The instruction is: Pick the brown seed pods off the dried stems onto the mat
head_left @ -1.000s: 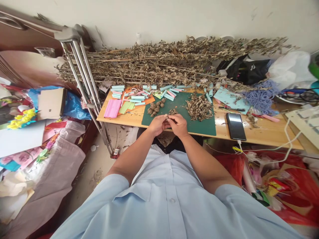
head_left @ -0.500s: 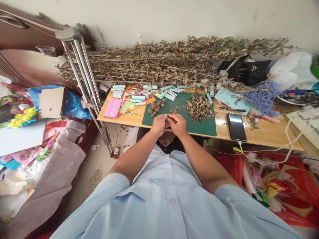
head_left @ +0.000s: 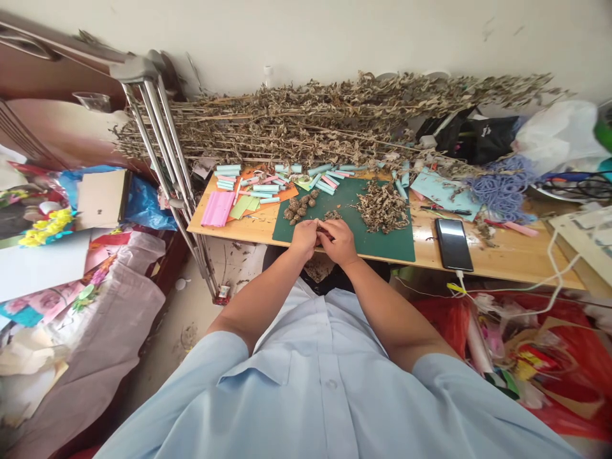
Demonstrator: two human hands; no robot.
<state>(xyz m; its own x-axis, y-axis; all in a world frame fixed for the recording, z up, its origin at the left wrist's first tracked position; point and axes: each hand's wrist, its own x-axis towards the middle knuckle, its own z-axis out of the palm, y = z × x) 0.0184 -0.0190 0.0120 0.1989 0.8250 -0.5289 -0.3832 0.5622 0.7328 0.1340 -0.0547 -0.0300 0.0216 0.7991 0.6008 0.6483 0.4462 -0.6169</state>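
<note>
Dried plant matter [head_left: 322,229] between both hands [head_left: 304,238] [head_left: 339,241]

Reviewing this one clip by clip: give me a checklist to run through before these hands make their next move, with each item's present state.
1. Left hand and right hand together at the green mat's near edge: ok.
2. Piece between the fingertips identifiable: cannot tell, the fingers hide it.
3. Crumpled dried leaves heaped on the mat: ok.
4. Brown knobbly balls apart from that heap: ok.
5. Mat free of paper rolls: not ok, some lie across its far side.
6. Phone off the mat: ok.
</note>
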